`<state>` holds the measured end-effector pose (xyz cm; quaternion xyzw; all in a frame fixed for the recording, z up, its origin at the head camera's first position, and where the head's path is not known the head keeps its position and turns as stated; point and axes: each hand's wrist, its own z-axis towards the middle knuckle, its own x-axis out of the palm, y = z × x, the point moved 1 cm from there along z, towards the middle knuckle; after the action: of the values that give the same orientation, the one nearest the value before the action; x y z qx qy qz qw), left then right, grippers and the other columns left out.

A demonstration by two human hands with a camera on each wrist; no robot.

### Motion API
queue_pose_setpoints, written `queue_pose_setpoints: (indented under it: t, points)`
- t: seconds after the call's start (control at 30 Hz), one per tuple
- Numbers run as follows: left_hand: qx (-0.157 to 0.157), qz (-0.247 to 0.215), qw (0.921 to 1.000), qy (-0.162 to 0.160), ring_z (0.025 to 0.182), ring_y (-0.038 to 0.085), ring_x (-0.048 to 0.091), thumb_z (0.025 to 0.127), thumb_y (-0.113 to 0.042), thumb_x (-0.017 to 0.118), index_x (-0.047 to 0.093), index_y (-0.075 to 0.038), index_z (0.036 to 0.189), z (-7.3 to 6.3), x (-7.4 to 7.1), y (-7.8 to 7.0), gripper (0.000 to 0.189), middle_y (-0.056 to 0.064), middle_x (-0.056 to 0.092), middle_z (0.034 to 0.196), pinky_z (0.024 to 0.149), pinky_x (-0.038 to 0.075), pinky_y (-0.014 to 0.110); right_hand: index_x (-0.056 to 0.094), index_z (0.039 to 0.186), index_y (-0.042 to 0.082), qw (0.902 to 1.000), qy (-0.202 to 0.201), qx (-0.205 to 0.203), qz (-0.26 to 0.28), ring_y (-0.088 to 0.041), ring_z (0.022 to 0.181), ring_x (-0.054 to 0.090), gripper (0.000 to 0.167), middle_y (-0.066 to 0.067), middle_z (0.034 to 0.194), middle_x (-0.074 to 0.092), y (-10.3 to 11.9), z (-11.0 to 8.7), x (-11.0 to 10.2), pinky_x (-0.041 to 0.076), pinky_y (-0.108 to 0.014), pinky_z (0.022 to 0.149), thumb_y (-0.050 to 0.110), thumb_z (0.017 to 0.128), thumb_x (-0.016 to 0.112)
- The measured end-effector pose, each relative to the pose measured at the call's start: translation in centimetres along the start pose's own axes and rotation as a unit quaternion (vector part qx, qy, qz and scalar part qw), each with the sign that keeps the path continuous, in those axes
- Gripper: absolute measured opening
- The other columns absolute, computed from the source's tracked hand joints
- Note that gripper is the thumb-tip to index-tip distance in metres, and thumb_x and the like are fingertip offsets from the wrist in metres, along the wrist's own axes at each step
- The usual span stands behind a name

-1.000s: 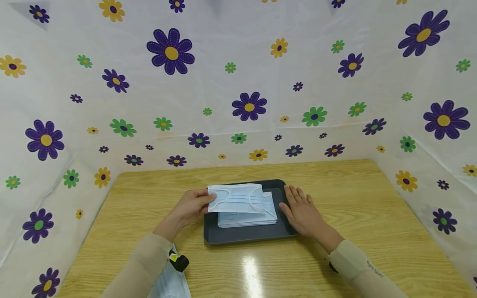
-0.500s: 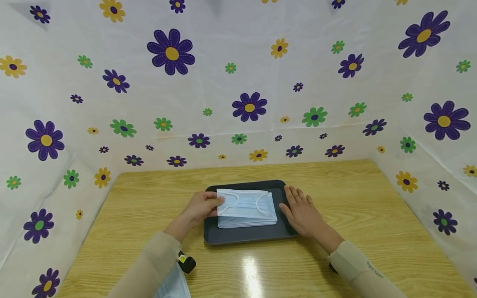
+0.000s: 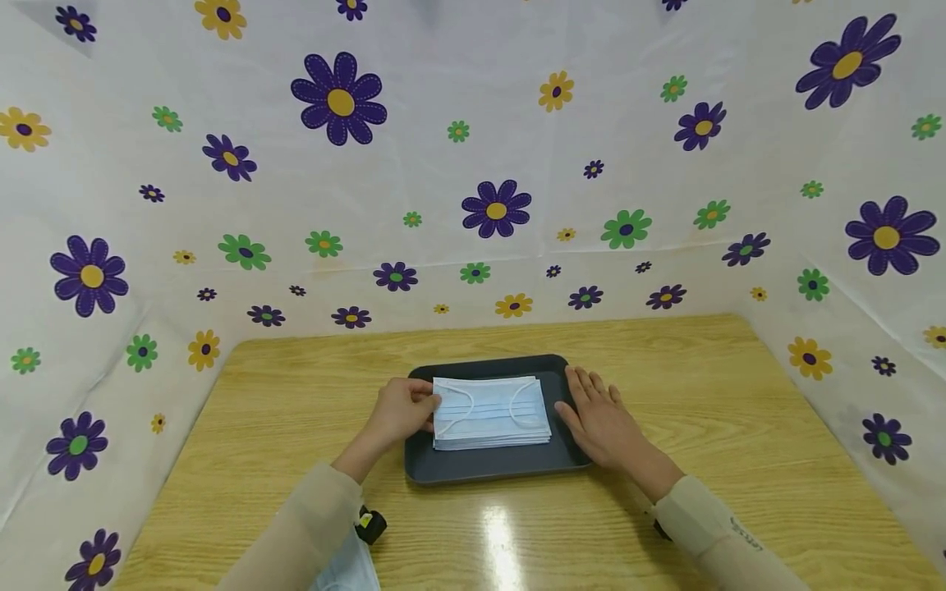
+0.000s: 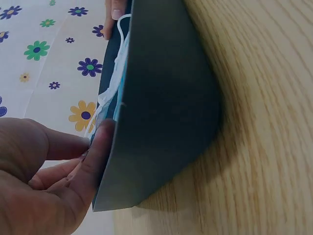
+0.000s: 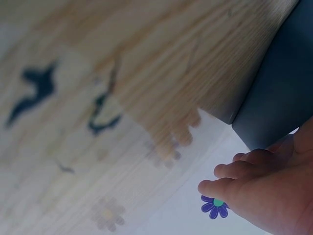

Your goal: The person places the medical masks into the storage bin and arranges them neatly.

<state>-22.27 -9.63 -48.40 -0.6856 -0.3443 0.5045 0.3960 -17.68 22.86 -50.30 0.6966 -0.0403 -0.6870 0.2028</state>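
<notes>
A stack of light-blue face masks (image 3: 489, 414) lies in a dark grey tray (image 3: 473, 469), ear loops showing on the topmost one. At the stack's left end, my left hand (image 3: 401, 410) pinches the edge of the top face mask between thumb and fingers. The left wrist view shows that hand (image 4: 63, 181) reaching over the tray wall (image 4: 166, 98), with part of the grip hidden. My right hand (image 3: 602, 423) rests with straight fingers along the tray's right rim. In the right wrist view, its fingers (image 5: 230, 171) extend beside the tray's outer wall.
Another light-blue mask (image 3: 347, 566) lies on the wooden table (image 3: 665, 377) at the lower left, partly covered by my left sleeve. A white cloth (image 3: 443, 49) with printed flowers stands behind and at both sides of the table.
My left hand has moved right and lowered the mask onto the stack, where it now lines up with the others. My right hand has stayed at the tray's rim.
</notes>
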Motion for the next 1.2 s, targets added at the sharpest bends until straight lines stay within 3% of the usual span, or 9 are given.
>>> queue_pose_setpoints:
  t: [0.27, 0.57, 0.77, 0.97, 1.2]
  points:
    - [0.034, 0.077, 0.9964, -0.011, 0.054, 0.013, 0.067, 0.101, -0.003, 0.067, 0.072, 0.009, 0.122, 0.06, 0.35, -0.04, 0.025, 0.012, 0.076, 0.083, 0.057, 0.06, 0.03, 0.02, 0.165, -0.007, 1.0, 0.004, 0.001, 0.004, -0.054, 0.156, 0.025, 0.069, -0.032, 0.168, 0.028, -0.15, -0.08, 0.14, 0.022, -0.075, 0.121, 0.038, 0.115, 0.039]
    - [0.056, 0.108, 0.9924, -0.017, 0.052, 0.013, 0.066, 0.1, -0.003, 0.069, 0.069, 0.012, 0.128, 0.11, 0.57, -0.26, 0.031, 0.01, 0.074, 0.076, 0.057, 0.059, 0.03, 0.022, 0.164, -0.007, 1.0, -0.003, -0.003, 0.006, -0.054, 0.156, 0.027, 0.068, -0.032, 0.168, 0.029, -0.2, -0.04, 0.22, 0.023, -0.075, 0.121, 0.037, 0.115, 0.04]
    - [0.071, 0.126, 0.9892, -0.026, 0.05, 0.013, 0.066, 0.098, -0.001, 0.07, 0.066, 0.014, 0.13, 0.16, 0.79, -0.41, 0.036, 0.011, 0.072, 0.077, 0.051, 0.056, 0.027, 0.022, 0.165, -0.007, 1.0, 0.0, -0.001, 0.006, -0.053, 0.156, 0.026, 0.069, -0.031, 0.169, 0.028, -0.29, -0.03, 0.24, 0.023, -0.075, 0.121, 0.038, 0.115, 0.039]
    - [0.096, 0.146, 0.9839, -0.039, 0.048, 0.013, 0.065, 0.097, 0.0, 0.072, 0.067, 0.015, 0.129, 0.22, 0.86, -0.3, 0.036, 0.011, 0.072, 0.075, 0.049, 0.054, 0.025, 0.021, 0.165, -0.007, 1.0, 0.0, 0.0, 0.004, -0.053, 0.156, 0.026, 0.069, -0.031, 0.169, 0.028, -0.28, 0.0, 0.16, 0.023, -0.075, 0.121, 0.039, 0.115, 0.038]
    - [0.101, 0.15, 0.9823, -0.05, 0.049, 0.012, 0.066, 0.096, 0.0, 0.072, 0.07, 0.015, 0.124, 0.03, 0.8, -0.43, 0.032, 0.015, 0.073, 0.078, 0.048, 0.056, 0.025, 0.022, 0.164, -0.007, 1.0, 0.002, -0.003, 0.004, -0.053, 0.156, 0.026, 0.069, -0.032, 0.168, 0.028, -0.08, 0.01, -0.1, 0.024, -0.075, 0.121, 0.038, 0.115, 0.039]
